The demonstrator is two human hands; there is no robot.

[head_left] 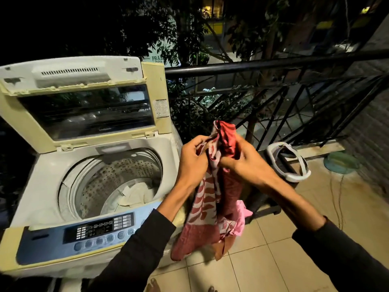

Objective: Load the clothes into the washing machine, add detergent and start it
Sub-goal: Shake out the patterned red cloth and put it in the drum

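A top-loading washing machine [42,182] stands at the left with its lid [84,106] raised. A pale cloth [136,192] lies at the bottom of its perforated drum [109,182]. To the right of the machine I hold up a red and white leaf-patterned garment [208,199], which hangs down in front of me. My left hand [192,163] pinches its upper edge. My right hand [246,163] grips the bunched top beside it. A pink cloth [242,216] shows behind the hanging garment. The blue control panel [84,234] runs along the machine's front.
A black metal railing [273,98] closes the balcony behind, with trees and darkness beyond. A white-rimmed basket [288,161] stands on the tiled floor [273,260] at the right, near a green round object [341,163] and a brick wall [374,133].
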